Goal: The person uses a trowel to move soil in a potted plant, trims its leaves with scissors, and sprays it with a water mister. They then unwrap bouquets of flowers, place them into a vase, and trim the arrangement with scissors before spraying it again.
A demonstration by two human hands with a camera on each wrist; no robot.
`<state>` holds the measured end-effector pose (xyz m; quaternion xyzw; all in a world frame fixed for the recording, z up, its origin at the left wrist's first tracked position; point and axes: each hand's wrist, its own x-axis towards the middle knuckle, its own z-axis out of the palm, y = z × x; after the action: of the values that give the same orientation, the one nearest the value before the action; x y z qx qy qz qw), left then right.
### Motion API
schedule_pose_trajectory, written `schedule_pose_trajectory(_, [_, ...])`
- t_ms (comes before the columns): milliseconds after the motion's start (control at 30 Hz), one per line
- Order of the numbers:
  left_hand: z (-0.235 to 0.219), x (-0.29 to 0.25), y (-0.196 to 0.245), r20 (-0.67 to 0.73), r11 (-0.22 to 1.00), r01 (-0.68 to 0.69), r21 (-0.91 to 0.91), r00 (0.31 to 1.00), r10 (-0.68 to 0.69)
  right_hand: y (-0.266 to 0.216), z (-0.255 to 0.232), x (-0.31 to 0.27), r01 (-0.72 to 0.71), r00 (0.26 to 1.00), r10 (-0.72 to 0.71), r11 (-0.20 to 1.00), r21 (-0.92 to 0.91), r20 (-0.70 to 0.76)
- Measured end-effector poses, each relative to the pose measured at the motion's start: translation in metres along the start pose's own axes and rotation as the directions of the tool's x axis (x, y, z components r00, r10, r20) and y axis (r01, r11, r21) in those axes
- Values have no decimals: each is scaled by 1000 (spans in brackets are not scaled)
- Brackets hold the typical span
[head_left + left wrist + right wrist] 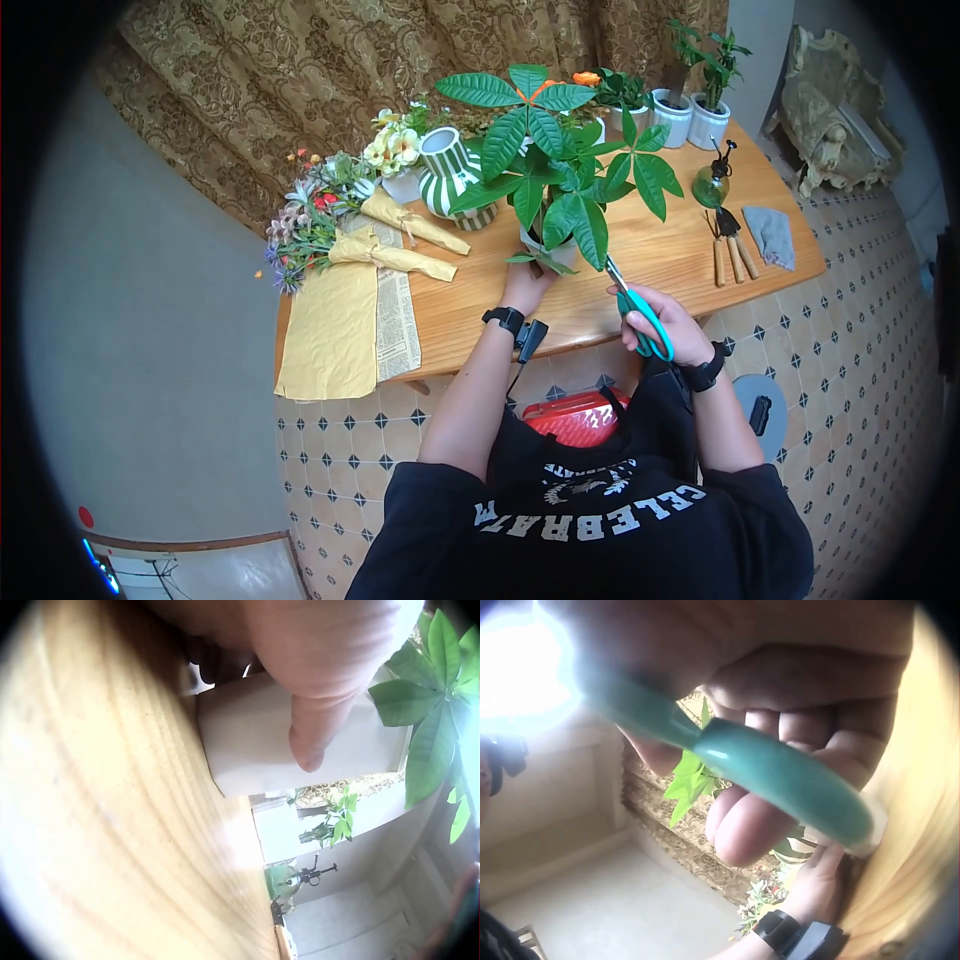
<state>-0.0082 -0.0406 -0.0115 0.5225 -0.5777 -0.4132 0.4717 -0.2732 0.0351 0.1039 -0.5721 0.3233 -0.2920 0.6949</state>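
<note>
A leafy green plant (pixel 540 150) stands in a white pot (pixel 255 739) near the table's front edge. The left hand (pixel 527 285) grips the pot low on its side; in the left wrist view the thumb of that hand (pixel 300 660) lies along the pot wall. Teal-handled scissors (pixel 648 325) are in the right hand (pixel 665 325), their blades pointing up toward the lower leaves. The right wrist view shows the teal handle (pixel 787 780) across the curled fingers (pixel 742 821). Whether the blades touch a leaf, I cannot tell.
Wrapped flowers (pixel 385 255) and yellow paper (pixel 325 330) lie left, beside a striped vase (pixel 450 180). Small garden tools (pixel 735 250), a grey cloth (pixel 769 238) and a green spray bottle (pixel 711 185) are on the right. White-potted plants (pixel 709 125) stand at the back.
</note>
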Motion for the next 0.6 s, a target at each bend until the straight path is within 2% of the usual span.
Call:
schedule_pose_trajectory(133, [-4, 5, -11, 51, 997, 45, 56, 998, -48, -1, 1, -1, -8, 1000, 8, 1000, -13, -6])
schedule_pose_trajectory(333, [-4, 6, -8, 22, 978, 56, 201, 998, -62, 2, 0, 0, -11, 1000, 10, 999, -39, -7])
schedule_pose_trajectory(433, [-2, 4, -4, -3, 991, 21, 134, 1000, -21, 2, 0, -1, -19, 999, 18, 1000, -12, -27])
schedule_pose_trajectory(600, [-1, 1, 8, -13, 988, 32, 150, 999, -30, 3, -2, -1, -17, 998, 18, 999, 28, -62])
